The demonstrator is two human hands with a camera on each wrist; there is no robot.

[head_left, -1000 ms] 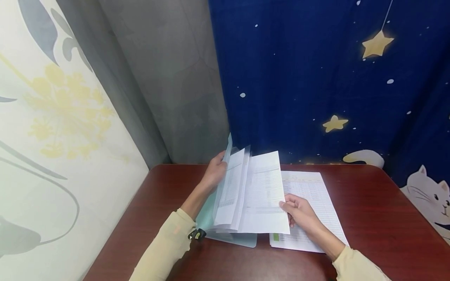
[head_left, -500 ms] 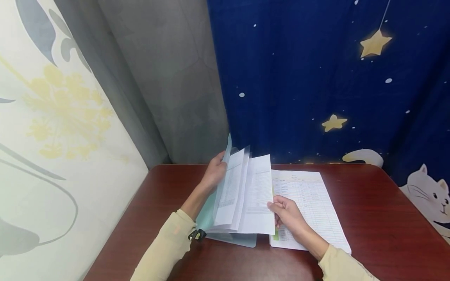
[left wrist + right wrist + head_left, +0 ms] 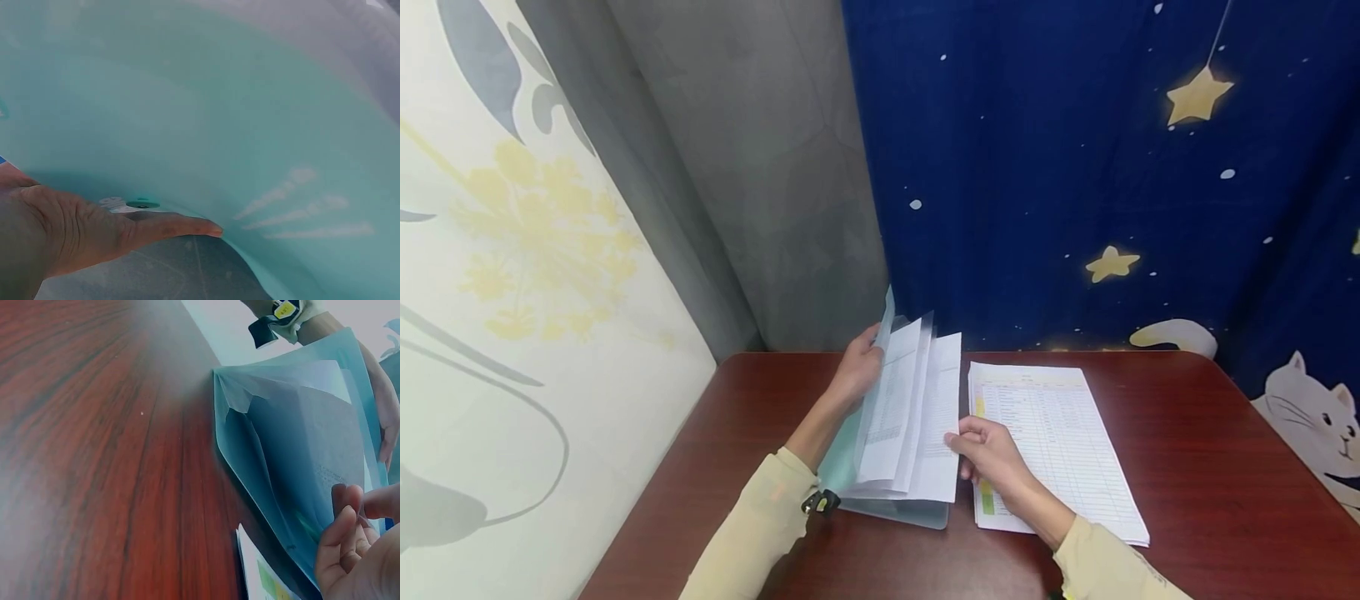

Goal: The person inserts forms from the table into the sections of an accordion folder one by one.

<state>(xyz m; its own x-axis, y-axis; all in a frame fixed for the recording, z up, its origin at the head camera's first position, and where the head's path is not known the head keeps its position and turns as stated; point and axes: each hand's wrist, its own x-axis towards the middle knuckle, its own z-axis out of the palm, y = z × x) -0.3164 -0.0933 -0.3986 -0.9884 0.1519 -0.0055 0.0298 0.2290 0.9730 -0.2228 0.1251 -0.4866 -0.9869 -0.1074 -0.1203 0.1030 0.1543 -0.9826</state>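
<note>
In the head view, the left part of the white sheet (image 3: 943,467) is hidden by the leaves of the folder (image 3: 841,454), and its print is too small to be read, as is that on the paper stack (image 3: 1060,450). Both sleeves (image 3: 741,533) are cut off by the lower edge. In the left wrist view, most fingers of the left hand (image 3: 859,367) are kept out of sight; in the right wrist view, the right hand (image 3: 992,454) is cropped by the picture's edge.

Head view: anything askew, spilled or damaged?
Nothing spilled or visibly torn. The paper stack looks slightly unsquared, its lower edges uneven. The folder gapes open, but the left hand is holding it so.
</note>
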